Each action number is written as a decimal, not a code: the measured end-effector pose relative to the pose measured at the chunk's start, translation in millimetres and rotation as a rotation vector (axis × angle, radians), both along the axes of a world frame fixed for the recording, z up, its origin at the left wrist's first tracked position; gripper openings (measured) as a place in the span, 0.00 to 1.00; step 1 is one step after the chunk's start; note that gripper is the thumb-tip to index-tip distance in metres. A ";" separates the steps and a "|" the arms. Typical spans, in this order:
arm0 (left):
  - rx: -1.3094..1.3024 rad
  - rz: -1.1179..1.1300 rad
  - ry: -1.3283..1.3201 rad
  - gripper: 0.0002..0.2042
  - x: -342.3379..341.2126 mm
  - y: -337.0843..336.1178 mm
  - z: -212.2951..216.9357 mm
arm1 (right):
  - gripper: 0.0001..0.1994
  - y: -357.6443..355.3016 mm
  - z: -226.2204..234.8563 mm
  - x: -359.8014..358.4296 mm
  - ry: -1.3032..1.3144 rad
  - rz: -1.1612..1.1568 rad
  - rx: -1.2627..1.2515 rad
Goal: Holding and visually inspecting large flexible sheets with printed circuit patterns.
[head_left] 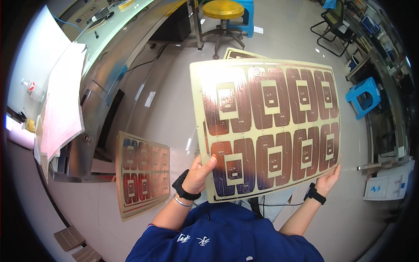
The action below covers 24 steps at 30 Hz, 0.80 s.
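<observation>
A large, pale yellow printed circuit board panel (273, 132) with copper-coloured patterns in two rows is held up in front of me, slightly tilted. My left hand (198, 178) grips its lower left edge, thumb on the front face and the other fingers hidden behind. At the lower right corner my right hand (328, 179) holds the same panel, with most of its fingers out of sight behind the board. Both wrists wear black bands. To my left, a stack of similar panels (147, 169) stands on edge, leaning low near the bench.
Beyond the held panel, the top of another panel (242, 54) shows. A metal-framed bench (109, 65) runs along the left, with pink-white sheets (65, 98) over it. A yellow round stool (223, 9) stands ahead; a blue plastic stool (363, 97) is at the right.
</observation>
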<state>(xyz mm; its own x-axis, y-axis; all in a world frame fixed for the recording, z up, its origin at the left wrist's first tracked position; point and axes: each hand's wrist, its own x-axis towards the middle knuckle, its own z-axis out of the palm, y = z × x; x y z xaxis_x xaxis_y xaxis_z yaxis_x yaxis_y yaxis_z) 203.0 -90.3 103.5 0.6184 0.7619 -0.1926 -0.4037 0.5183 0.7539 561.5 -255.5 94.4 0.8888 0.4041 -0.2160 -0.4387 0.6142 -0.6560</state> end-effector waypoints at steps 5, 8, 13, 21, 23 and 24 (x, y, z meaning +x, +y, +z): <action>0.049 0.018 0.072 0.21 -0.8 0.3 -7.0 | 0.21 -5.9 -10.8 6.5 0.032 0.008 -0.023; 0.079 0.089 0.028 0.22 4.2 1.8 -4.0 | 0.21 -8.1 -14.7 12.1 0.030 0.018 -0.036; 0.100 0.128 0.103 0.26 6.6 8.3 1.1 | 0.22 -8.5 -14.6 17.5 0.042 0.076 -0.086; 0.125 0.226 0.195 0.25 3.2 13.0 -7.4 | 0.20 -14.9 -18.1 22.9 -0.001 0.075 -0.144; 0.102 0.227 0.196 0.22 -0.2 14.8 -9.3 | 0.21 -10.1 -14.7 15.7 -0.101 0.112 -0.132; 0.104 0.237 0.168 0.21 -1.6 15.8 -12.1 | 0.21 -7.3 -11.1 11.9 -0.107 0.102 -0.144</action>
<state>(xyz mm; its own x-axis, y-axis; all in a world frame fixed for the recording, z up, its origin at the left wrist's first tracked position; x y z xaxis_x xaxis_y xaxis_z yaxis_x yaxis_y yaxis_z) 201.4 -74.5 91.4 0.3874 0.9019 -0.1910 -0.3692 0.3416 0.8643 573.4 -262.8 83.3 0.8656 0.4653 -0.1848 -0.4173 0.4664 -0.7799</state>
